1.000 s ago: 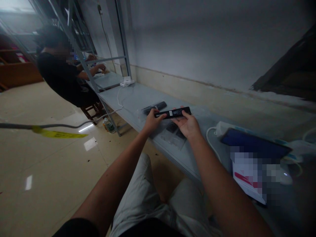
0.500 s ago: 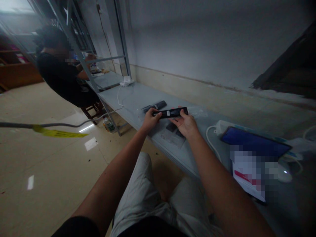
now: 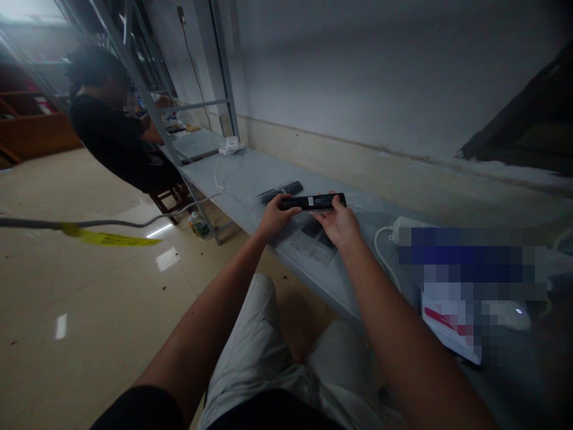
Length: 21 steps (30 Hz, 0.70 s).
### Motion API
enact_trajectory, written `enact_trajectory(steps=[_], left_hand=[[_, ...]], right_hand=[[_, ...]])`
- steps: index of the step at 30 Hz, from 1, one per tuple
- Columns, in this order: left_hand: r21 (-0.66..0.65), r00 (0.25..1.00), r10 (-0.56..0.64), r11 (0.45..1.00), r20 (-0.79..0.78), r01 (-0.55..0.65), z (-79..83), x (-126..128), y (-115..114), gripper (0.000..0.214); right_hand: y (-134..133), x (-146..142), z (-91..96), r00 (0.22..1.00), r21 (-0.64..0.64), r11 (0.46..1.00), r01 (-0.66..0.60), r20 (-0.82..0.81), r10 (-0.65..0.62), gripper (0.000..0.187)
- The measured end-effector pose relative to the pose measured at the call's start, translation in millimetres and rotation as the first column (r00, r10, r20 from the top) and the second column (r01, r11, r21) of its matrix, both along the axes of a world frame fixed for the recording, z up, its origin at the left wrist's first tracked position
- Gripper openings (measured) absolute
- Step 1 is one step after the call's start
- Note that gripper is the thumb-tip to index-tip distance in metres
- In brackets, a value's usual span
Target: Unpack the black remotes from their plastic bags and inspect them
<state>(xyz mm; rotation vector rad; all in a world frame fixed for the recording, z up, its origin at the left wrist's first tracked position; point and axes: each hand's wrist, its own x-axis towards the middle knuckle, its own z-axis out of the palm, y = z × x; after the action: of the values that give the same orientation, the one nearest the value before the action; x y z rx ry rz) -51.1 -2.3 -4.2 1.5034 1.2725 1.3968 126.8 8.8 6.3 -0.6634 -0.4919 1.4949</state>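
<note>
Both my hands hold a long black remote control (image 3: 320,201) level above the bench, with a small white label showing on the side turned up. My left hand (image 3: 275,218) is closed on its left end, thumb along the near edge. At the other end, my right hand (image 3: 341,224) grips it with the thumb on top and the fingers beneath. Just behind lie more dark remote-like pieces (image 3: 290,189), partly in clear plastic. Below my hands are small dark pieces in clear plastic bags (image 3: 308,246), partly covered by my right hand.
The grey bench (image 3: 255,164) runs along the wall. A white power strip (image 3: 405,226) with a cable sits to the right, near blurred-out items. A grey cable with a yellow tag (image 3: 110,237) hangs across the left. Another person (image 3: 116,131) sits beyond the metal frame (image 3: 154,113).
The remote control has shifted very slightly to the right and up, both hands keeping hold of it. My left thumb lies further along its near edge. Otherwise the scene looks the same.
</note>
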Motion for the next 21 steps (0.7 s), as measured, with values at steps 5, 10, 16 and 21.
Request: enact_trajectory(steps=[5, 10, 16, 21], left_hand=[[0.017, 1.000, 0.000, 1.000, -0.025, 0.000, 0.1, 2, -2, 0.051], [-0.086, 0.975, 0.037, 0.996, 0.218, -0.019, 1.1, 1, 2, 0.052], [-0.189, 0.879, 0.070, 0.982, 0.472, 0.024, 2.4, -7, 9, 0.065], [-0.248, 0.859, 0.088, 0.968, 0.505, 0.046, 4.8, -8, 9, 0.068]], right_hand=[[0, 0, 2.0, 1.000, -0.010, 1.000, 0.003, -0.017, -0.004, 0.010], [0, 1, 3.0, 0.999, -0.028, 0.999, 0.016, -0.052, -0.017, 0.011], [0, 2, 2.3, 0.997, -0.034, 0.999, 0.011, -0.074, -0.013, 0.008], [1, 2, 2.2, 0.998, -0.031, 0.999, 0.007, -0.062, -0.008, 0.012]])
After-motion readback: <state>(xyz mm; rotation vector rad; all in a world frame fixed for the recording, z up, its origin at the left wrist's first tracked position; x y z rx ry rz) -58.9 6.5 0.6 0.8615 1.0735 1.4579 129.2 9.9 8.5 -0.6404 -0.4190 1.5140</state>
